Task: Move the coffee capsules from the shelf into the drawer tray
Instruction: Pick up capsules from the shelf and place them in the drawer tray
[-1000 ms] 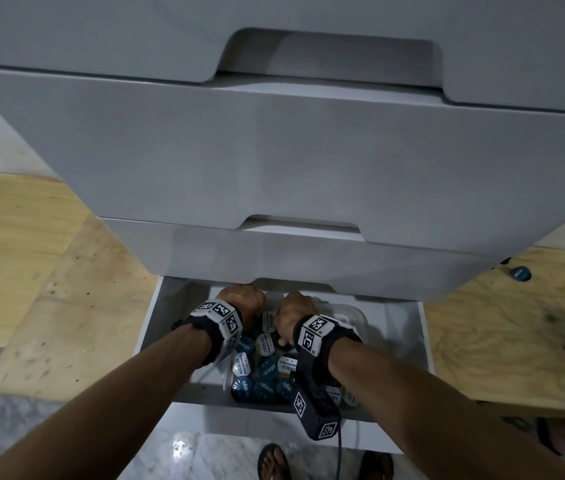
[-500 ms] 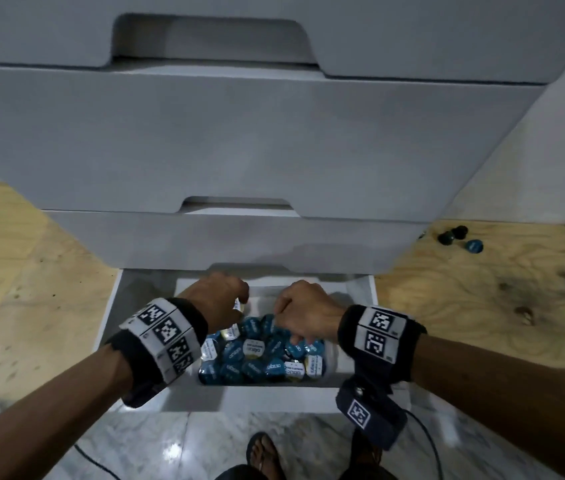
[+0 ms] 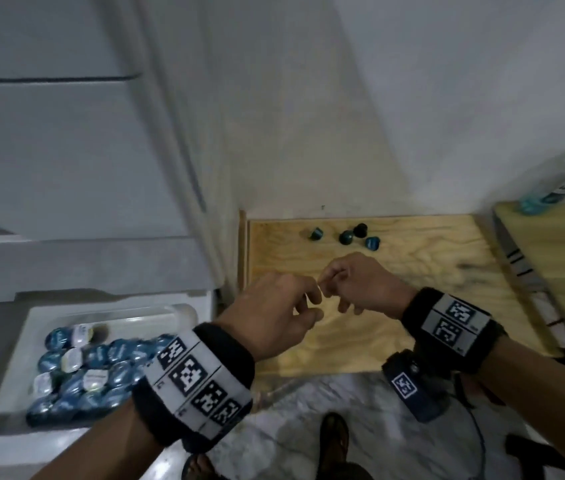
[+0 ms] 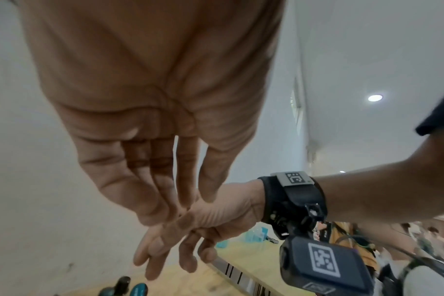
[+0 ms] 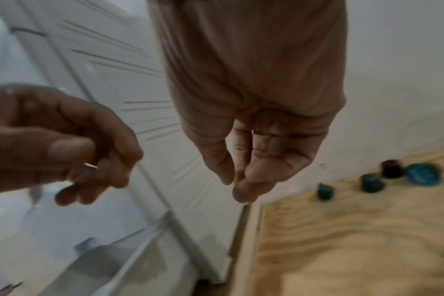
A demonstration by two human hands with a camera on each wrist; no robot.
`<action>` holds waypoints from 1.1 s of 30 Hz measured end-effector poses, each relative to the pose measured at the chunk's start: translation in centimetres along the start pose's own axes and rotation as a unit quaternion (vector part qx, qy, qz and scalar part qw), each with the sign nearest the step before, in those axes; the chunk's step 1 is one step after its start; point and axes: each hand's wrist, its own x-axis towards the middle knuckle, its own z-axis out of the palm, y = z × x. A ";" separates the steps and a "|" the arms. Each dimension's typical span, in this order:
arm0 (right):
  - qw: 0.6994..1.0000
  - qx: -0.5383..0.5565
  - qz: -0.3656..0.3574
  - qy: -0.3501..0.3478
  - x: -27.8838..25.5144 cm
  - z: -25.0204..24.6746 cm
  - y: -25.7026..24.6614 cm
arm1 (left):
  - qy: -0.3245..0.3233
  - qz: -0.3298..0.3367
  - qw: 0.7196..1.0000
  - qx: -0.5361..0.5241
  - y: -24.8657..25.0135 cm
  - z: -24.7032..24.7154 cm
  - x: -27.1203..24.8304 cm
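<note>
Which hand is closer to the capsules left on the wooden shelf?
Right hand, just in front of the capsules. Left hand sits lower and further left.

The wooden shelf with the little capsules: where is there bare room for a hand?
The wooden shelf is bare between the four capsules near the wall and its front edge. The drawer tray is crowded with capsules.

Shelf (image 3: 412, 323) is raw plywood w/ visible grain, matt. Capsules (image 3: 347, 237) on it look like glossy foil, teal and black. Drawer tray (image 3: 184, 311) is clear shiny plastic. Cabinet front (image 3: 66, 150) smooth matt grey. Floor (image 3: 309, 403) polished marble
</note>
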 end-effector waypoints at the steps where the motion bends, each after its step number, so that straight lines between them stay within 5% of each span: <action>1: 1.000 -0.010 0.006 0.007 1.3 -1.6 1.9 | 0.003 -0.019 1.000 -0.009 1.1 1.1 2.4; 5: 0.997 -0.008 0.045 0.055 7.3 -6.5 9.3 | 0.011 -0.094 0.995 -0.020 1.7 6.2 13.0; 10: 0.987 -0.082 0.079 0.114 14.2 -8.9 15.4 | 0.033 -0.193 0.980 0.029 -3.7 10.9 24.5; 16: 0.981 -0.150 0.054 0.110 20.1 -7.9 19.2 | -0.013 -0.218 0.970 0.104 -9.8 15.1 32.5; 23: 0.975 -0.189 0.014 0.117 21.6 -7.2 20.1 | 0.004 -0.213 0.960 0.182 -10.4 16.3 32.4; 28: 0.981 -0.145 -0.028 0.129 18.4 -7.8 18.5 | 0.020 -0.214 0.973 0.083 -5.9 15.1 28.2; 33: 0.979 -0.082 -0.095 0.160 11.2 -8.5 14.7 | 0.101 -0.164 0.981 -0.018 1.6 12.0 20.2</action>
